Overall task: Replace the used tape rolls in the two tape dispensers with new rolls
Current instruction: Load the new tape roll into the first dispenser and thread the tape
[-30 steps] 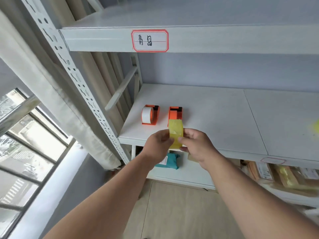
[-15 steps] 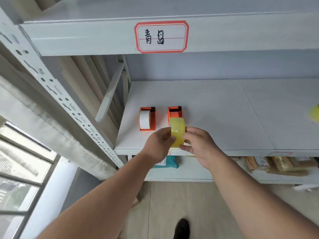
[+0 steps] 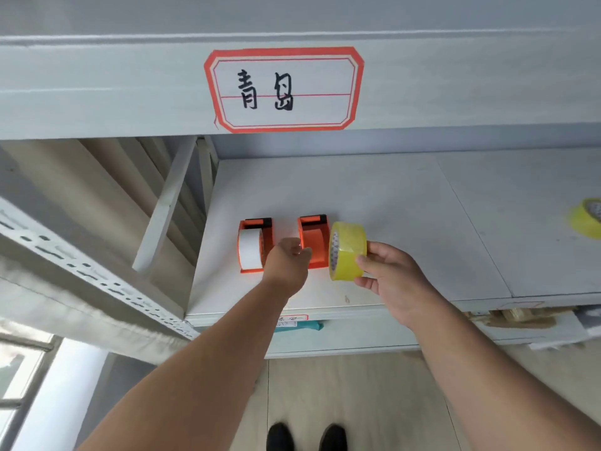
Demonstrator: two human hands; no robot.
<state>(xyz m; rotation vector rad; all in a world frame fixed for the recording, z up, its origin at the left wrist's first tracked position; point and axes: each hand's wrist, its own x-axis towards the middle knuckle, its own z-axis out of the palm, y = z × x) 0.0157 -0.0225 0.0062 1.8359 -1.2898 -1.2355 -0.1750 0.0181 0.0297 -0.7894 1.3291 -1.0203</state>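
The shelf [image 3: 374, 190] carries everything here, a white board under a labelled upper beam. Toward its left end two orange tape dispensers stand side by side, both with their cutter ends pointing to the far side. The left dispenser [image 3: 268, 242] is loaded with a white roll [image 3: 250, 252]. The right dispenser [image 3: 313, 242] shows only its bare orange cradle, so it looks ready for a fresh roll.

The right hand [image 3: 390, 278] has its grip closed on a yellow tape roll [image 3: 347, 251], fingers on the roll's right and lower rim, holding it upright just to the right of the empty dispenser, almost touching its side wall. The roll's axis runs left to right, matching the cradle, so the roll probably needs only a short sideways carry to the left and a drop in.

The left hand [image 3: 287, 260] reaches in between the two dispensers, fingers curled against the left wall of the empty one; whether it truly pinches that wall I cannot tell. It is the nearer hand for steadying the body.

A second yellow roll [image 3: 588, 218] lies far off to the right on the shelf.
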